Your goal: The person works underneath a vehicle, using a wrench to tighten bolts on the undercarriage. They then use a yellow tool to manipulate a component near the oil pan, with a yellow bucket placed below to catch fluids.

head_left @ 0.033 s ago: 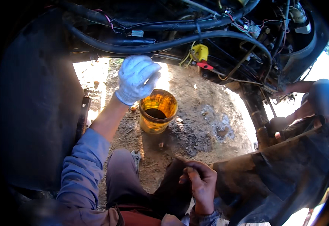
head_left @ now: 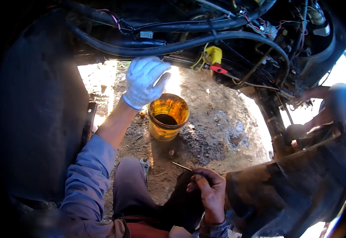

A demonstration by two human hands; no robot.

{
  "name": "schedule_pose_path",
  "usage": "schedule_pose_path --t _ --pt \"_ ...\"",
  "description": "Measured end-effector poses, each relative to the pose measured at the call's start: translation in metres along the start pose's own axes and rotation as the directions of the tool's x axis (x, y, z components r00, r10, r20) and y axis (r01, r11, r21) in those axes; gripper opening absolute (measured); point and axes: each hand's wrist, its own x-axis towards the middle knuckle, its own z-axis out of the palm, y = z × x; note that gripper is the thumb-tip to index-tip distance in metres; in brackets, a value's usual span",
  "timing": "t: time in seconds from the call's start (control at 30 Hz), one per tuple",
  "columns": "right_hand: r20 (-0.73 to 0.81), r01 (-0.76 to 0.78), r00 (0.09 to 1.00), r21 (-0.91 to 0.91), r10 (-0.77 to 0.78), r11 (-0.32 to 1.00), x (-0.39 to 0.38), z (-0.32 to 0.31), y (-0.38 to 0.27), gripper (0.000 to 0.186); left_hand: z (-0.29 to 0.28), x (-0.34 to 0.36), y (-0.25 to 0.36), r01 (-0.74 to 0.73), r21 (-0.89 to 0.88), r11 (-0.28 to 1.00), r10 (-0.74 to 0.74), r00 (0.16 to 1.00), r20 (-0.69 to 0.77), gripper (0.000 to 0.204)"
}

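Observation:
My left hand (head_left: 146, 81), in a white knitted glove, is raised just below the black hoses of a machine. Its fingers are bent, with a gap between thumb and index, and I see nothing in it. Whether its upper edge touches the dark bar behind it I cannot tell. Low in front of me, my bare right hand (head_left: 207, 192) pinches a thin metal rod (head_left: 181, 166) that points up and left. A yellow bucket (head_left: 163, 133), stained inside and partly filled with dark liquid, stands on the ground below the glove.
Overhead run thick black hoses (head_left: 161, 50), loose wires and a yellow part (head_left: 213, 54) with a red piece (head_left: 218, 69). A big black tyre (head_left: 291, 186) lies at right; a dark panel (head_left: 42, 111) stands left. Another person's arm (head_left: 315, 119) reaches in at far right.
The rod in my right hand now shows clearly, tilted up to the left. My left thumb has moved slightly away from the fingers. The view has shifted a little.

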Motion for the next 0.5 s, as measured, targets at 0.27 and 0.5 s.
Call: schedule_pose_path --t 0.27,0.5 --pt "0.337 0.138 0.937 -0.121 -0.09 0.983 0.06 0.017 0.036 0.04 0.019 0.049 -0.046 -0.336 0.238 0.911 0.311 0.94 0.139 0.017" --pt "0.03 0.329 0.944 -0.16 -0.329 0.931 0.131 0.028 0.064 0.015 0.035 0.073 -0.058 -0.219 0.156 0.963 0.123 0.874 0.47 0.024"
